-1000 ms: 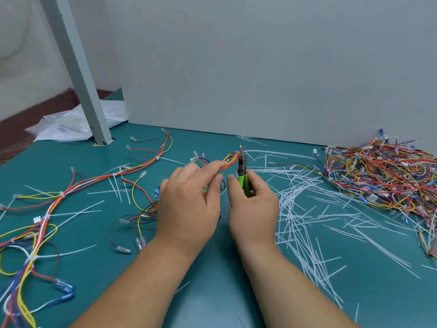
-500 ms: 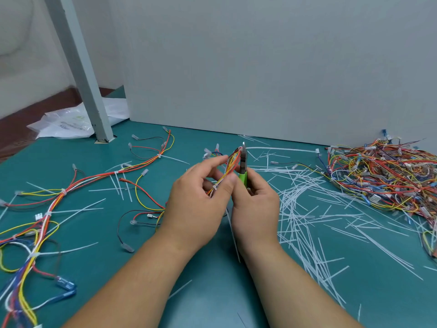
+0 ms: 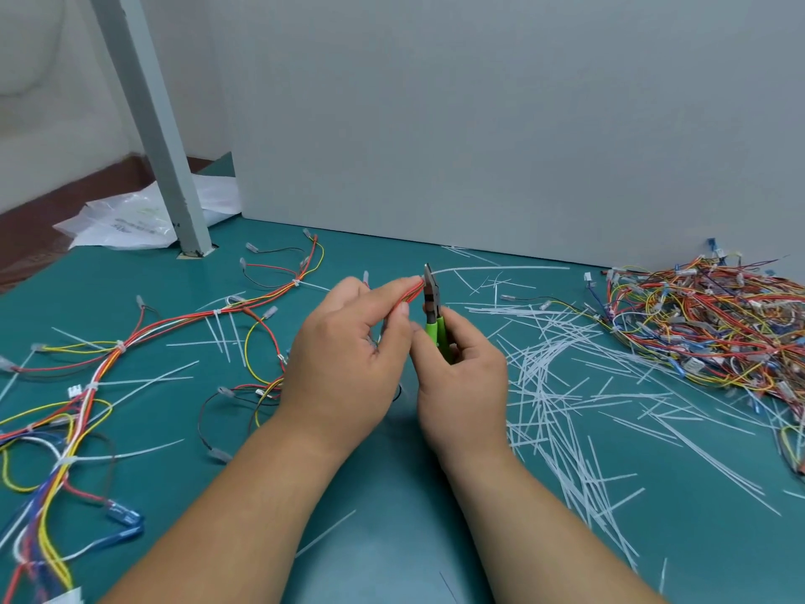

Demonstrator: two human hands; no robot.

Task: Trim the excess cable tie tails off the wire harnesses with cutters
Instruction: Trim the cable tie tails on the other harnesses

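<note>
My left hand (image 3: 344,364) pinches a bundle of red, orange and yellow wires (image 3: 409,292) of a wire harness, lifted above the green table (image 3: 392,516). My right hand (image 3: 464,385) grips green-handled cutters (image 3: 433,311) upright, their metal jaws right beside the wire bundle at my left fingertips. The harness trails left and down across the table (image 3: 209,318), with white cable ties and long tails along it. The tie at the jaws is hidden by my fingers.
A heap of harnesses (image 3: 714,324) lies at the right. Cut white tie tails (image 3: 562,385) litter the table right of my hands. A grey post (image 3: 152,124) stands at the back left, a plastic bag (image 3: 130,220) behind it. A grey wall (image 3: 479,124) closes the back.
My left hand has fed the wire bundle further up and right, to the cutter jaws. The long white tail that hung below my hands half a second ago is gone from there.
</note>
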